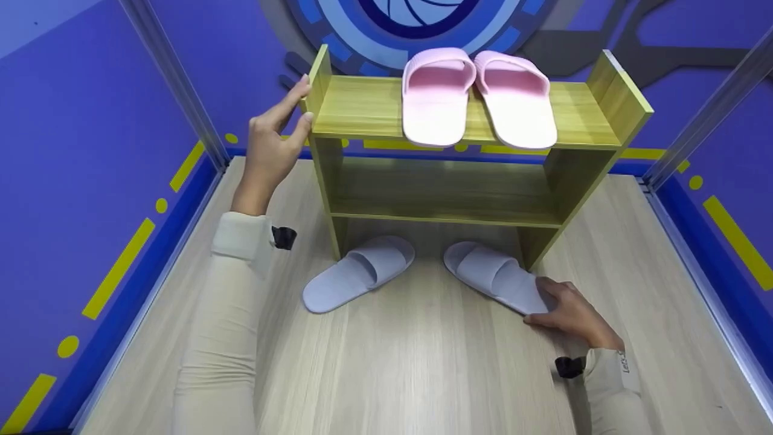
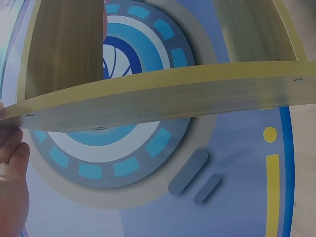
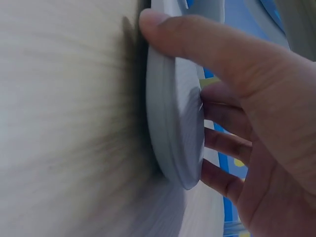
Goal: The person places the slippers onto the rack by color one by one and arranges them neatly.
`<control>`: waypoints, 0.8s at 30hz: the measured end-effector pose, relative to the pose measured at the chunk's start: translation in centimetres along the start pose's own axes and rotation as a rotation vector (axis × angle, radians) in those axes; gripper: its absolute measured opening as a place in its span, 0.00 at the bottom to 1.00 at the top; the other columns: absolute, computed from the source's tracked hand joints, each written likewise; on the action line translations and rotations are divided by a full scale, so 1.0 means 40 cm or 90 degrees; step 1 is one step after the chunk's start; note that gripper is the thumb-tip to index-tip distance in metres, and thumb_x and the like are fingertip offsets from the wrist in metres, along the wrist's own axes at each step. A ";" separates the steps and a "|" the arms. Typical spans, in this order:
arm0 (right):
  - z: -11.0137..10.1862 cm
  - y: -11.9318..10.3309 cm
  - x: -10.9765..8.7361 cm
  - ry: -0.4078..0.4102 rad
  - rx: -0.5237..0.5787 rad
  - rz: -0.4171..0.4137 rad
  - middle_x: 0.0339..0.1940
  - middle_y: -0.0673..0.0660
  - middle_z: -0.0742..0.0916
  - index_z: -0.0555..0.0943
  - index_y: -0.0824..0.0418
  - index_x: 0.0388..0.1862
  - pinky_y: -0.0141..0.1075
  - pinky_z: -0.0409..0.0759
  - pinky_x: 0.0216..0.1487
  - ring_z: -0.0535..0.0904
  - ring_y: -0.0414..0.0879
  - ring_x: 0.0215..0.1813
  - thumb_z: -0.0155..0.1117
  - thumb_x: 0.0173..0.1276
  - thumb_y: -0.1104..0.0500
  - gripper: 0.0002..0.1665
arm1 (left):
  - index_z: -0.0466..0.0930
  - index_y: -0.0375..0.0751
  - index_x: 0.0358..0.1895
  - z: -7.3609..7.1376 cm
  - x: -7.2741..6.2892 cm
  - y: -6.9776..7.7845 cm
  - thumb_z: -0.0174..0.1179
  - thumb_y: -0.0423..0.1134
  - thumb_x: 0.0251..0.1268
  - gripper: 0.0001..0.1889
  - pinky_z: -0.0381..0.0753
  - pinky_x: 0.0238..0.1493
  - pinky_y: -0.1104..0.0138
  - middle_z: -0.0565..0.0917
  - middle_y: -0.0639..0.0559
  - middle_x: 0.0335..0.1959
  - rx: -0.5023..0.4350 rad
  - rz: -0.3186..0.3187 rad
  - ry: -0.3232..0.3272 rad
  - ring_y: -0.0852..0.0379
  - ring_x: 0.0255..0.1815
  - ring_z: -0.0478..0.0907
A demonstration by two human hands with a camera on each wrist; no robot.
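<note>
In the head view, my left hand (image 1: 272,145) touches the upper left side panel of a wooden shoe rack (image 1: 447,192); its fingers lie against the outer face and the thumb by the front edge. The left wrist view shows part of that hand (image 2: 12,182) beside the panel (image 2: 148,106). Low on the right, my right hand (image 1: 567,308) grips the heel end of a grey slipper (image 1: 522,290), thumb along one edge and fingers along the other. Close up in the right wrist view, the slipper's sole (image 3: 165,118) stands edge-on between thumb and fingers.
Another grey slipper (image 1: 338,287) lies on the wood-look floor (image 1: 392,362), angled by the rack's left foot. Two pink slippers (image 1: 436,112) sit side by side on the top shelf. Blue patterned walls (image 1: 109,157) enclose both sides and the back.
</note>
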State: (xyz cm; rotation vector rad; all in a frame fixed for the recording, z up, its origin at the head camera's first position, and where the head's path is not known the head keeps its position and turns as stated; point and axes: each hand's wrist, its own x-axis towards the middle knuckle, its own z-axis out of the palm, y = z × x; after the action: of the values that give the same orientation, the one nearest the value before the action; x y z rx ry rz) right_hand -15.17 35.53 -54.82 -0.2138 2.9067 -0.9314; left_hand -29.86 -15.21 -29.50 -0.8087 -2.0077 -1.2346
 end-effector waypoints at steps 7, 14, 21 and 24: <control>-0.012 -0.003 -0.007 0.000 0.017 0.010 0.62 0.73 0.76 0.69 0.72 0.67 0.58 0.67 0.64 0.68 0.66 0.64 0.80 0.45 0.45 0.55 | 0.73 0.37 0.64 0.000 -0.001 0.000 0.55 0.32 0.69 0.21 0.71 0.66 0.67 0.74 0.47 0.66 -0.007 -0.009 0.002 0.57 0.67 0.71; -0.021 -0.012 -0.012 -0.014 -0.001 0.004 0.62 0.70 0.77 0.70 0.69 0.67 0.58 0.67 0.63 0.70 0.64 0.64 0.80 0.45 0.44 0.54 | 0.73 0.37 0.64 0.001 -0.001 0.004 0.56 0.31 0.69 0.21 0.71 0.66 0.67 0.74 0.46 0.66 -0.017 -0.015 0.006 0.56 0.67 0.71; -0.037 -0.026 -0.019 -0.011 -0.011 -0.011 0.62 0.68 0.78 0.71 0.67 0.67 0.42 0.71 0.60 0.72 0.60 0.62 0.80 0.44 0.43 0.54 | 0.73 0.37 0.64 0.001 -0.002 0.001 0.55 0.32 0.69 0.21 0.70 0.66 0.67 0.74 0.46 0.66 -0.019 -0.011 0.004 0.56 0.67 0.71; -0.045 -0.034 -0.021 -0.012 -0.005 -0.015 0.61 0.68 0.78 0.70 0.66 0.67 0.32 0.70 0.57 0.72 0.58 0.61 0.80 0.43 0.43 0.55 | 0.73 0.36 0.64 0.000 -0.001 0.001 0.55 0.32 0.70 0.21 0.70 0.66 0.67 0.73 0.45 0.66 -0.021 -0.001 0.001 0.57 0.68 0.70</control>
State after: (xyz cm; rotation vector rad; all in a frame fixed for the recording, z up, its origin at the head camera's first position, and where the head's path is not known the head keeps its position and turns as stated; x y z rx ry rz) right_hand -14.43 35.60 -52.53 -0.2573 2.8967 -0.9171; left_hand -29.81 -15.22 -29.53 -0.8213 -1.9916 -1.2718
